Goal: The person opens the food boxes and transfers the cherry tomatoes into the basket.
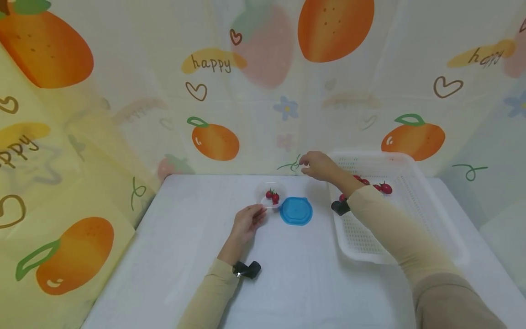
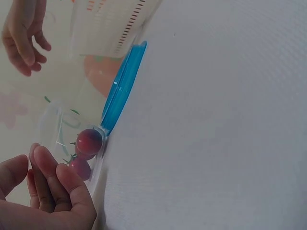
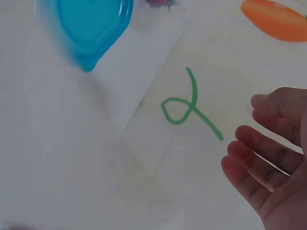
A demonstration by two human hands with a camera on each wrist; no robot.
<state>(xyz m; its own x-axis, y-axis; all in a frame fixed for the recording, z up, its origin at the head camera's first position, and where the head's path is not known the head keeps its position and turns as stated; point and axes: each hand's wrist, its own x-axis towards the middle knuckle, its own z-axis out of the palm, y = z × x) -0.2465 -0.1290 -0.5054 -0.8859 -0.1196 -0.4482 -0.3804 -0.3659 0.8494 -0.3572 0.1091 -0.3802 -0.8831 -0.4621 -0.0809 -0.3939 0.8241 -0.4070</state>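
Note:
In the head view a small clear plastic container stands near the table's far edge, with cherry tomatoes inside. My left hand is at the container's near side, fingers loosely bent and thumb apart from them in the left wrist view; whether the fingertips touch the container, I cannot tell. A blue lid lies flat on the table, right of the container. My right hand is raised beyond the lid, fingers loosely bent, and nothing shows between them in the right wrist view.
On the right stands a white perforated basket holding several cherry tomatoes, partly hidden by my right forearm. A white cloth covers the table. Behind it hangs a fruit-printed curtain.

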